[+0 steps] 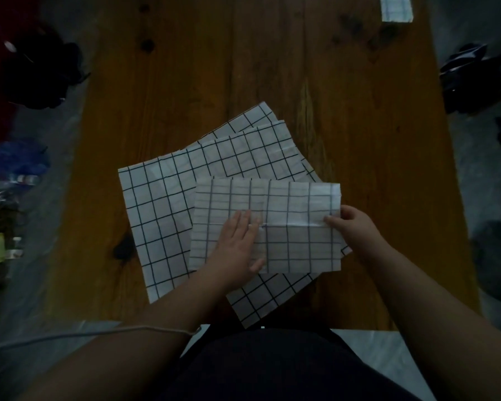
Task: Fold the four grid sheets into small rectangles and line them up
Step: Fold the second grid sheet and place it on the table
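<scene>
1. Your work surface is a brown wooden table (185, 82) with dark knots and lengthwise grain; the room is dim.
2. Grey floor (55, 198) flanks the table, with dark clutter on both sides that cannot be identified.
3. A fanned stack of unfolded grid sheets (156, 204) lies at the table's near centre.
4. The partly folded grid sheet (287, 204) rests on that stack.
5. Your left hand (237, 241) lies flat on it, fingers extended and pressing, gripping nothing.
6. Your right hand (350, 224) pinches the raised flap at the right edge between thumb and fingers.
7. A small folded grid rectangle (396, 8) sits at the far right edge, well apart.
</scene>
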A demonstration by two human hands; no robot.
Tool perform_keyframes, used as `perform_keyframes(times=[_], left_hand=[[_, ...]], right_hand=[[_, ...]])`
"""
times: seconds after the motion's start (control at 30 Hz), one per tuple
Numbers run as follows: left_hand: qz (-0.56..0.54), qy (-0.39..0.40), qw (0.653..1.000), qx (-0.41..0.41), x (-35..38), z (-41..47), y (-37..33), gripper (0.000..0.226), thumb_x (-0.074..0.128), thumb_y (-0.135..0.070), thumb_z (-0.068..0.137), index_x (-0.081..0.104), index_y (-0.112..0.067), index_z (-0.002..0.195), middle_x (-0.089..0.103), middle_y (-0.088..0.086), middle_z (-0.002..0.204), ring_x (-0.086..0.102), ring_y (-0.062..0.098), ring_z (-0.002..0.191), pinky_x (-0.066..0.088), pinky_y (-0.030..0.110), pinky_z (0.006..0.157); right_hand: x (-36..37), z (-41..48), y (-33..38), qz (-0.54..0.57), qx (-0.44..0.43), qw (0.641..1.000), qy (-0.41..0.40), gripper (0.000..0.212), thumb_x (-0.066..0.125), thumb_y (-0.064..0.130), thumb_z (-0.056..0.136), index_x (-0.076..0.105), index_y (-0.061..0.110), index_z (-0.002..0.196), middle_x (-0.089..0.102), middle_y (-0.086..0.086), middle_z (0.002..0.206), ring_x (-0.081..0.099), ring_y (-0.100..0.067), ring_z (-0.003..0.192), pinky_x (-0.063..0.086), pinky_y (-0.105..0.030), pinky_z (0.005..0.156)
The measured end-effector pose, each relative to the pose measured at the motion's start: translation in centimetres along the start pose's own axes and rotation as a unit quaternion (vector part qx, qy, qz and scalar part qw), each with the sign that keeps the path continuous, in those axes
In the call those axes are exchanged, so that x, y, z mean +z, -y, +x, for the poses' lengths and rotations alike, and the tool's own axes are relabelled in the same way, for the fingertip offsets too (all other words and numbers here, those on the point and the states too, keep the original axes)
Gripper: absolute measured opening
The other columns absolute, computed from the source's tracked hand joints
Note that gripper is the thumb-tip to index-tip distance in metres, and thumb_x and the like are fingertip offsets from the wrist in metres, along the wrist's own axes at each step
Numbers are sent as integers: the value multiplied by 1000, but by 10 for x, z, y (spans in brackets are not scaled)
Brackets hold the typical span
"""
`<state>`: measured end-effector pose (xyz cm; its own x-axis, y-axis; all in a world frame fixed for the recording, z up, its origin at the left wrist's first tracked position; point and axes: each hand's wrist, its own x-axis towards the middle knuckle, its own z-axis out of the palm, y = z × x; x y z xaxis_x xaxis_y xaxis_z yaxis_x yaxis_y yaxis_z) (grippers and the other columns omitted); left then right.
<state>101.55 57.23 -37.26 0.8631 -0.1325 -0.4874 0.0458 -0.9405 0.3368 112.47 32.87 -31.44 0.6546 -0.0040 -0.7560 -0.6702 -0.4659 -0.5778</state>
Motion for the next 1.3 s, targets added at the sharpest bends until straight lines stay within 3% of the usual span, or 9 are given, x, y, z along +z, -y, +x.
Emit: perform_keyframes(times=[0.1, 0.47, 0.63, 0.73, 0.83, 0.93, 1.03, 1.17, 1.3], left_hand=[[9, 12, 1000, 16, 6, -17, 1, 99, 52, -58, 95, -20, -29, 156, -34, -1, 160, -40, 16, 143, -24, 34, 116], [-29, -45, 998, 41, 17, -31, -12, 112, 59, -47, 94, -43, -45, 140, -39, -5, 158, -40, 13, 143, -16, 38, 122], [-76, -109, 990, 56, 22, -34, -17, 115, 68, -32, 89, -29, -45, 149, -25, -3, 164, -26, 13, 150, -8, 40, 125], [-121, -171, 974, 84, 17, -31, -11, 115, 71, -5, 78, -8, -35, 157, 5, 5, 168, 0, 19, 154, 7, 43, 126], [-148, -225, 956, 115, 7, -30, 1, 100, 69, 9, 72, 22, -17, 157, 27, 8, 162, 18, 17, 150, 14, 40, 122], [-204, -252, 941, 96, -7, -33, 15, 80, 66, 4, 84, 34, -18, 154, 39, 2, 154, 24, 3, 140, 21, 39, 119], [-259, -247, 930, 81, -23, -37, 29, 61, 62, -4, 93, 43, -19, 150, 50, 8, 148, 37, 10, 133, 30, 35, 115], [-317, -237, 916, 71, -51, -44, 41, 45, 56, -21, 96, 56, -20, 140, 55, -6, 138, 47, 6, 128, 37, 24, 108], [-407, -179, 894, 49, -84, -48, 45, 41, 59, -7, 97, 64, -30, 130, 66, -13, 126, 58, -6, 114, 51, 19, 90]], right_hand=[[3, -11, 4, 22, -5, 1000, -6, 38, 58, 26, 99, 52, 17, 136, 59, 3, 109, 59, -23, 104, 51, -43, 83], [28, -55, 33, 266, 78, 961, 15, 35, 54, 23, 102, 50, 13, 135, 62, -15, 103, 62, -28, 87, 44, -38, 62], [31, -73, 34, 312, 76, 947, 29, 26, 55, 29, 100, 56, 16, 121, 64, -19, 111, 62, -36, 99, 48, -46, 75], [30, -82, 32, 330, 85, 940, 21, 12, 56, 28, 99, 59, 18, 104, 65, -19, 107, 62, -36, 96, 48, -46, 73], [29, -86, 23, 341, 97, 935, 18, 22, 60, 29, 95, 57, 19, 114, 66, -20, 114, 63, -41, 104, 50, -52, 75], [27, -89, 13, 356, 83, 930, 34, 25, 57, 22, 97, 53, 18, 120, 65, -20, 117, 63, -41, 107, 51, -55, 76], [26, -83, 0, 339, 59, 938, 43, 37, 57, 13, 96, 50, 13, 132, 60, -19, 127, 60, -38, 115, 53, -49, 85], [28, -78, -16, 242, 79, 966, 41, 32, 59, 10, 95, 59, 5, 127, 61, -21, 125, 62, -32, 107, 56, -41, 87], [30, -76, -15, 31, 21, 999, -30, 37, 58, 9, 97, 54, 8, 134, 59, -11, 116, 60, -23, 102, 55, -39, 88]])
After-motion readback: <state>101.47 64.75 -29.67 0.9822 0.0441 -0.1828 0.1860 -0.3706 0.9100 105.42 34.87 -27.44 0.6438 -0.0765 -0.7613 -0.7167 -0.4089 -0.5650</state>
